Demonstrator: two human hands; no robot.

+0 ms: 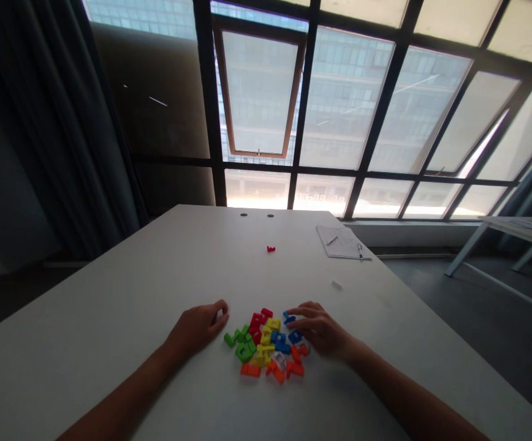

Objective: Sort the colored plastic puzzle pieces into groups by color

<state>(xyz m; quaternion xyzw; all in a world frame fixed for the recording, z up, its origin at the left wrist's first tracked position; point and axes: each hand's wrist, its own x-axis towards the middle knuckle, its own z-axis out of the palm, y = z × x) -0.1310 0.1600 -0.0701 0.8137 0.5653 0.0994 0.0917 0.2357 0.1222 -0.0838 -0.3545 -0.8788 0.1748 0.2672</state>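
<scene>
A heap of small plastic pieces (268, 343) in red, yellow, blue, green, orange and white lies on the white table (123, 318) between my hands. My left hand (200, 327) rests on the table left of the heap, its fingers curled with thumb and forefinger nearly touching; nothing shows in it. My right hand (320, 329) lies against the heap's right side, fingers bent, its fingertips pinching a blue piece (288, 318). A single red piece (271, 248) sits apart, farther back on the table.
A sheet of paper with a pen (342, 242) lies at the table's far right. A small white bit (336, 285) lies nearer. Big windows rise behind the table; another white table (523, 229) stands at the right, a dark curtain at the left.
</scene>
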